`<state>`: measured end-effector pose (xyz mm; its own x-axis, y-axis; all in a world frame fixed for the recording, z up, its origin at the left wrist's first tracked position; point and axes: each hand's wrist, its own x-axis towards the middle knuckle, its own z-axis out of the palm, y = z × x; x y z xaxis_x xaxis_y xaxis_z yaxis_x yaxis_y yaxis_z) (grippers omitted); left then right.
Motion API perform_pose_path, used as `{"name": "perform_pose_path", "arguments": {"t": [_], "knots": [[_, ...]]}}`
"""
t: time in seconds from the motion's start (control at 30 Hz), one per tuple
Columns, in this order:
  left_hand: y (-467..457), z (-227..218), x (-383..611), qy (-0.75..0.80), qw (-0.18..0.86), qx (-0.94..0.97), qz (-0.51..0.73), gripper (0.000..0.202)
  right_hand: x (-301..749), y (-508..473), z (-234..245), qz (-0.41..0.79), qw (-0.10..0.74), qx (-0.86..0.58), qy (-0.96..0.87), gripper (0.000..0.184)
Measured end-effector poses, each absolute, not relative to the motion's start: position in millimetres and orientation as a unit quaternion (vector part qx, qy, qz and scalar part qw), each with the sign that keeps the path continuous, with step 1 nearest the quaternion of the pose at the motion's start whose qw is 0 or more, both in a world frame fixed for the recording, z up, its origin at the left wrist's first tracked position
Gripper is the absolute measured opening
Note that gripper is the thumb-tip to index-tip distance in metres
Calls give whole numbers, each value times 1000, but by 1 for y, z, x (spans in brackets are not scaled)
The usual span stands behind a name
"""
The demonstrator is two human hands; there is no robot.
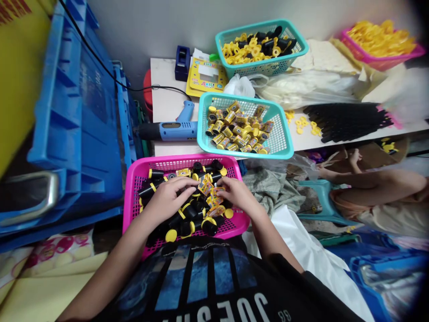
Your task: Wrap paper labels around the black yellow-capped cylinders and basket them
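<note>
Writing: the black shirt (201,273) bears large white capitals, an E and an S among them, though the full word is cut off; the yellow card (208,78) carries printed characters ending in an exclamation mark; the printed labels (214,201) have lettering too small to read. Hands: both forearms reach forward from the wearer's body, palms turned down, meeting over the pink basket (130,197). The left hand (172,197) is bent, its index finger extended to the labels and its thumb slightly apart below; whether it grips one cannot be told. The right hand (236,192) comes in from the opposite side, fingers curled and thumb a little apart at the labels' right edge; a firm pinch cannot be confirmed. The labels lie between the hands, above the basket's contents. Containers: the pink basket holds black cylinders (189,210) with yellow caps. Just beyond it, a teal basket (284,138) contains a heap of yellow labelled canisters (239,130), with a blue heat gun (177,131) beside its left wall. Farther back, a second teal basket (261,69) carries yellow ring-shaped parts and black cylinders mixed.
</note>
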<state>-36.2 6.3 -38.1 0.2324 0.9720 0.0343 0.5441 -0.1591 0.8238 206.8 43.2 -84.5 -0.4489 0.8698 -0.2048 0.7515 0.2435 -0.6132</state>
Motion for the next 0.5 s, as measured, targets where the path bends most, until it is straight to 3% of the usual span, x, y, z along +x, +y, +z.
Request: {"name": "perform_pose_path", "arguments": {"t": [0.13,0.33,0.43,0.5], "knots": [[5,-39,-37,538,355,706,293,22,212,43,-84,354,84,-531,-765,7],[4,-39,-38,547,366,695,288,21,220,45,-79,362,150,-443,-806,20],[5,-38,-27,571,402,640,321,21,214,44,-66,453,224,-434,-746,33],[7,-37,-16,581,462,564,362,32,200,42,-58,548,287,-426,-660,35]]}}
